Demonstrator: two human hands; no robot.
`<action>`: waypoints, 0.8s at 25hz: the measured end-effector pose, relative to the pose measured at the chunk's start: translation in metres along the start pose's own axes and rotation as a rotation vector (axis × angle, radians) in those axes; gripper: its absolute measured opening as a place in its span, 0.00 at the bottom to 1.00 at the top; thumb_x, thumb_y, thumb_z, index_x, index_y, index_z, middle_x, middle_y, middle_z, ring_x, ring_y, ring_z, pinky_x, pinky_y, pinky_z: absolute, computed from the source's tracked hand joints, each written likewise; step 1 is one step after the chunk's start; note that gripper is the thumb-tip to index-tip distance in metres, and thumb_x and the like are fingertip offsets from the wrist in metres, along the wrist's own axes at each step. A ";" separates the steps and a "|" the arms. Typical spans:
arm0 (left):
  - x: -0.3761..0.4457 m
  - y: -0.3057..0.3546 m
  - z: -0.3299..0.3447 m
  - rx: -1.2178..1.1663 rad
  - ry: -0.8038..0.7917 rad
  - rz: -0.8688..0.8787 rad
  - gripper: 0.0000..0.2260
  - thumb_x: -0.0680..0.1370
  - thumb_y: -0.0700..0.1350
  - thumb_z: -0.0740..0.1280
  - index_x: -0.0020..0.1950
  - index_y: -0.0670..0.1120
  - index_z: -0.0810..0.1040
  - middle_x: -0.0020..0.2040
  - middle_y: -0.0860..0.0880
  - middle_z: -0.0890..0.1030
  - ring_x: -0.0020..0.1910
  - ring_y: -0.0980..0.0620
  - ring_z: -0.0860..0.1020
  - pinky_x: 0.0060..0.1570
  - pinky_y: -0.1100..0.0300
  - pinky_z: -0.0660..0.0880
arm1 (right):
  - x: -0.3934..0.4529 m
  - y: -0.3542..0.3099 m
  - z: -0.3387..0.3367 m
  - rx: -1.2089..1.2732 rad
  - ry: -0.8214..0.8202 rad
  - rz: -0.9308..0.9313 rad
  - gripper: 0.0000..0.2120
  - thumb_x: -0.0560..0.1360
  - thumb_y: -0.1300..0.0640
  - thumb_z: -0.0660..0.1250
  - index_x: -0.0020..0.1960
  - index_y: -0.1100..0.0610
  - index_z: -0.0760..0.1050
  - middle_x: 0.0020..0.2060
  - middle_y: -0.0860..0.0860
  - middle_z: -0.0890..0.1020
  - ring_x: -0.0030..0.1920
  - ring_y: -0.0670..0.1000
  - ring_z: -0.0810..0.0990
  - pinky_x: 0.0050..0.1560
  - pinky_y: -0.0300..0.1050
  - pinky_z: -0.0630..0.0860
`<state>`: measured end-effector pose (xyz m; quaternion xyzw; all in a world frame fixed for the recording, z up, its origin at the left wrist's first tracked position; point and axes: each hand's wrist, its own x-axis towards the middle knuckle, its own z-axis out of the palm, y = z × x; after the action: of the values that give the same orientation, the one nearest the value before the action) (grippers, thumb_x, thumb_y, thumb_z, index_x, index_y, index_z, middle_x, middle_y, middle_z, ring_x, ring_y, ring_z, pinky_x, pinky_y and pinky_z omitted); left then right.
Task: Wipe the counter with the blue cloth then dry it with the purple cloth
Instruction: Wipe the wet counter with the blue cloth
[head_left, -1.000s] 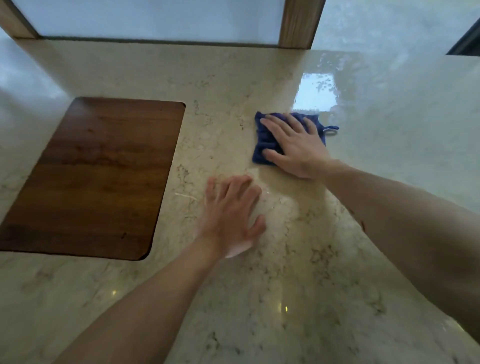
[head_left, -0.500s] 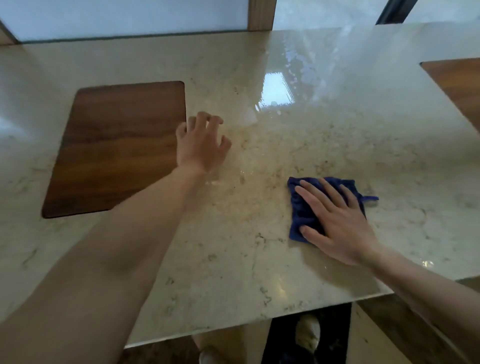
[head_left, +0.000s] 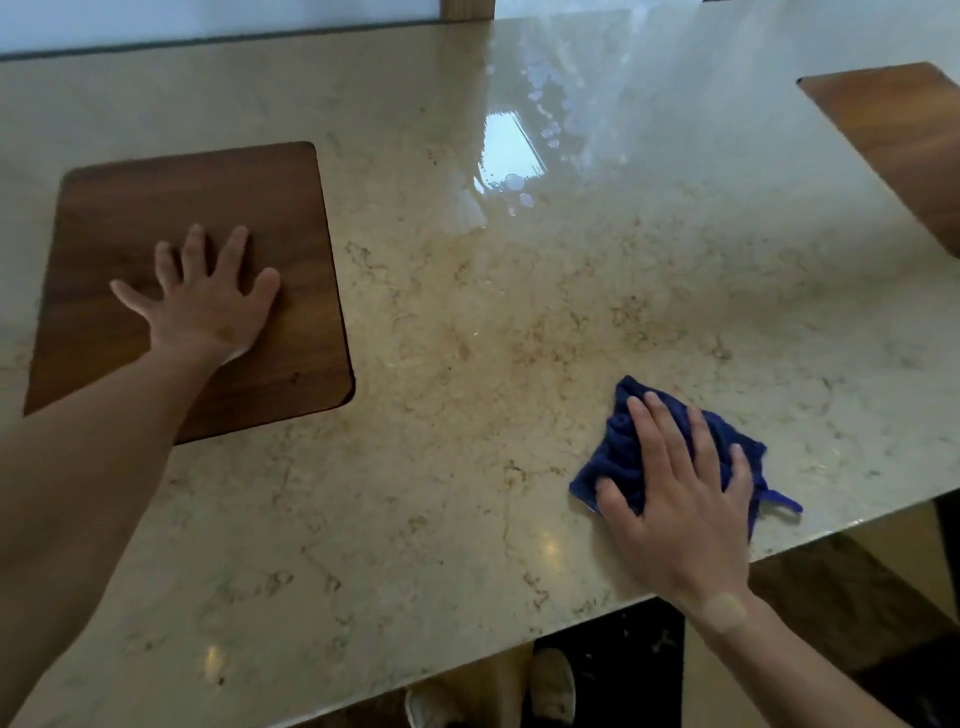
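We see the blue cloth (head_left: 623, 452) lying on the beige marbled desk (head_left: 467, 364), near the front edge on the right side. It is dark navy, ribbed or terry in texture, bunched and wrinkled rather than flat, with a small hanging loop (head_left: 779, 501) sticking out at its right corner toward the desk edge. The right hand (head_left: 680, 499) lies palm down on top of the cloth, fingers (head_left: 657, 441) extended and slightly apart, thumb on the cloth's left lower corner; it presses the cloth flat rather than pinching it. The left hand (head_left: 205, 301) is well apart from the cloth, palm down on the dark wooden inset panel (head_left: 291, 218) at the left, fingers spread wide, holding nothing. A wet glossy patch (head_left: 511, 161) with droplets shows on the desk farther back, in the middle. A second wooden panel (head_left: 893, 130) sits at the far right. We see shoes (head_left: 553, 686) below the front edge.
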<state>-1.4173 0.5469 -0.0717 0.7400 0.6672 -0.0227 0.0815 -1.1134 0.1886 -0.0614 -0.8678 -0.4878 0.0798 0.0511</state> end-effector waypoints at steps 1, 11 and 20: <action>-0.002 -0.001 0.001 0.010 -0.009 -0.004 0.30 0.79 0.69 0.45 0.79 0.62 0.49 0.82 0.51 0.46 0.80 0.42 0.44 0.69 0.24 0.41 | -0.003 -0.002 0.001 0.005 -0.014 0.026 0.38 0.74 0.34 0.50 0.81 0.45 0.53 0.80 0.42 0.54 0.81 0.52 0.50 0.77 0.66 0.47; -0.004 0.001 0.000 0.035 -0.005 -0.022 0.32 0.75 0.71 0.38 0.79 0.64 0.45 0.82 0.52 0.47 0.80 0.44 0.44 0.70 0.26 0.46 | 0.115 -0.128 0.011 0.067 -0.062 0.413 0.40 0.77 0.32 0.42 0.80 0.50 0.31 0.81 0.47 0.37 0.80 0.59 0.35 0.74 0.72 0.40; -0.004 0.001 0.002 0.109 -0.058 -0.052 0.33 0.75 0.72 0.34 0.79 0.64 0.41 0.82 0.52 0.44 0.80 0.44 0.43 0.71 0.28 0.48 | 0.398 -0.204 0.005 0.112 0.008 0.200 0.38 0.78 0.36 0.47 0.82 0.52 0.41 0.82 0.48 0.45 0.80 0.62 0.38 0.73 0.73 0.35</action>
<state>-1.4165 0.5426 -0.0734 0.7250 0.6812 -0.0827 0.0597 -1.0821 0.6347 -0.0678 -0.9083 -0.3933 0.1082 0.0929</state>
